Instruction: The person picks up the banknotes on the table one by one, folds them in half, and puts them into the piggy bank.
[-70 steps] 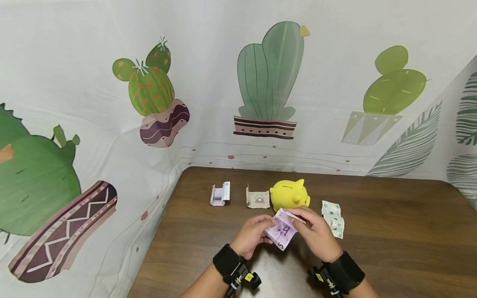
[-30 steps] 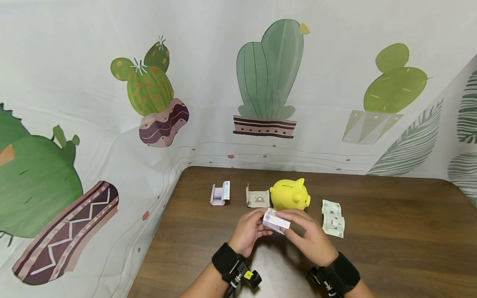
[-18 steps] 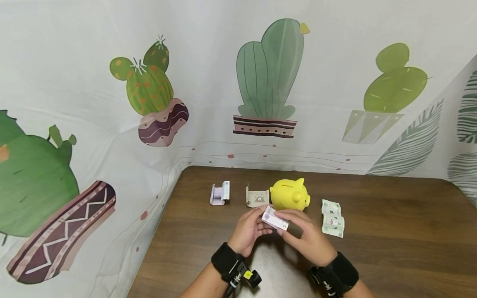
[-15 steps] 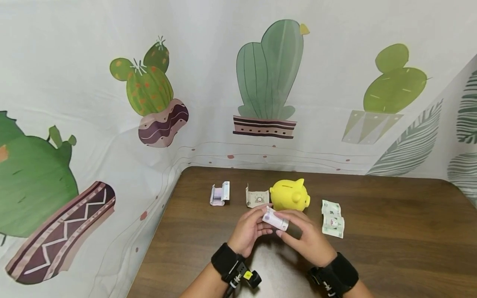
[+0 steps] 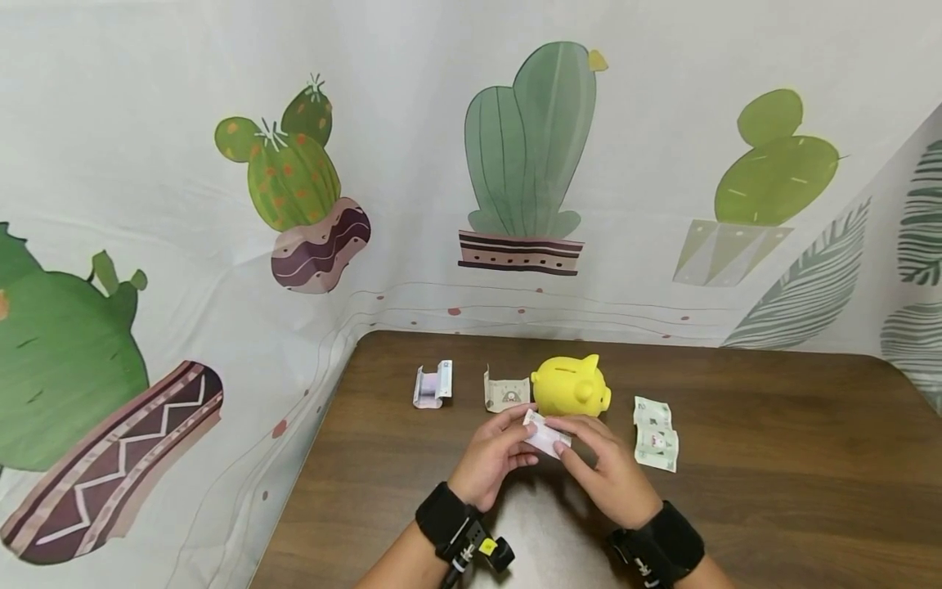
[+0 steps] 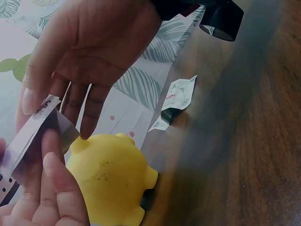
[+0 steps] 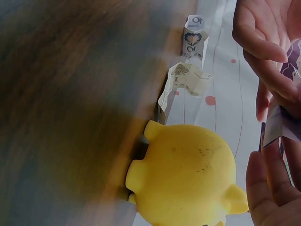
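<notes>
Fingers (image 5: 515, 419) of both hands curl in and pinch a small folded purple banknote (image 5: 545, 433) between them, just below the middle of the head view. The left hand (image 5: 491, 456) holds its left end and the right hand (image 5: 607, 470) its right end, above the brown table (image 5: 773, 483). Just above the note in the frame sits a yellow piggy bank (image 5: 571, 384), close to the hands but not touching them. Left of the pig stands a folded beige note (image 5: 506, 393), and further left a folded pink-and-blue note (image 5: 432, 384). Right of the pig a green note (image 5: 655, 433) lies flat on the wood. A cactus-print cloth (image 5: 294, 180) fills the upper half.

From the left wrist, the purple note (image 6: 40, 134) sits at the left edge, the left thumb pressed to it from below and the right hand (image 6: 89, 52) reaching down from the upper left. The piggy bank (image 6: 110, 181) fills the bottom, and the green note (image 6: 176, 101) lies at centre right.

From the right wrist, the pig (image 7: 188, 176) takes the lower centre. The purple note (image 7: 282, 117) is pinched at the right edge, the left hand (image 7: 263, 42) at upper right. The beige note (image 7: 183, 84) and the pink-and-blue one (image 7: 194, 37) lie above.
</notes>
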Tool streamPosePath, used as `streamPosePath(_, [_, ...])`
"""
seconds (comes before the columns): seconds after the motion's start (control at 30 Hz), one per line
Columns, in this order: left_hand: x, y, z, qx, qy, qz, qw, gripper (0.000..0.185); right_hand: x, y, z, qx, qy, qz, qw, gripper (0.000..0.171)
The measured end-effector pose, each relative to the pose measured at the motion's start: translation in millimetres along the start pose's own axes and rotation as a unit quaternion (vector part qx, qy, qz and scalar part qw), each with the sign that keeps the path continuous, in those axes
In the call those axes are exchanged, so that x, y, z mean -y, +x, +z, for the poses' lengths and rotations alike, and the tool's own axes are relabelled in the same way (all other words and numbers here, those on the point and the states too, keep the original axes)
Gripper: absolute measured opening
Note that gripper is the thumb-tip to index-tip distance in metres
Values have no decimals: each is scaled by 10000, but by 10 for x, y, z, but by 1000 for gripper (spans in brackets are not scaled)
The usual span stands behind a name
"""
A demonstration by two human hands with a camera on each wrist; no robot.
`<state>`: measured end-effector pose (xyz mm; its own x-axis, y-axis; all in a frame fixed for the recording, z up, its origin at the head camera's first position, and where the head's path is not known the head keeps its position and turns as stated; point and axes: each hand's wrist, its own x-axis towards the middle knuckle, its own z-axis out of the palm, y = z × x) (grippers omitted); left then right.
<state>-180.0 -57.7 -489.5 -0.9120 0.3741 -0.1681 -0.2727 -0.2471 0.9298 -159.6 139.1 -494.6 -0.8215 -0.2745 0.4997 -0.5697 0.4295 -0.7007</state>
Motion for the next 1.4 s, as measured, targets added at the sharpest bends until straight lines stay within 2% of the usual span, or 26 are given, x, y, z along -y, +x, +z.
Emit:
streamPosePath(0.13, [6,3,0,20,15,39,10000,55,8,-2,11,-180,-104,25,9998,38])
streamPosePath(0.67, [2,8,3,-29,97,144,9998,59,22,-2,-3,-304,-102,117,9994,40])
streamPosePath(1.4, [31,20,-10,146,-202,233,9994,61,9,-11,7,-209,71,157,9996,38])
